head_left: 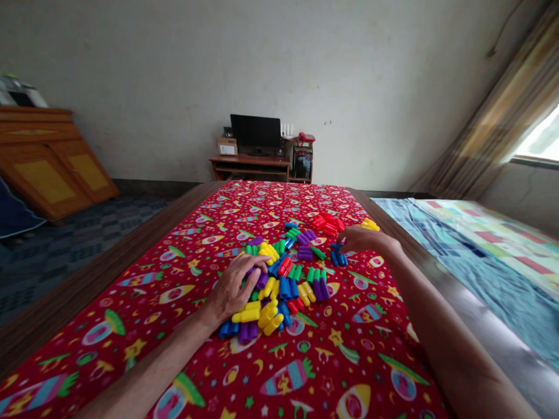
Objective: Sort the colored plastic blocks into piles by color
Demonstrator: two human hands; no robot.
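Observation:
A loose pile of plastic toy building blocks in several colours lies on a red patterned tablecloth (218, 361). At the pile's left side, my left hand (236, 282) curls over a purple block (262, 281), which shows between thumb and fingers. Yellow blocks (247, 313) lie just below that hand. Farther right, my right hand (360, 238) points its fingers down, closed on a blue block (335, 247). Another blue block (339, 259) lies right beneath it. Beyond that hand are a group of red blocks (327, 223) and some yellow blocks (370, 224).
The cloth covers a long table with a dark wooden edge (174, 215). A bed (471, 250) stands along the right side. At the far wall is a desk (248, 163) with a monitor (255, 132). A wooden cabinet (52, 163) stands at the left.

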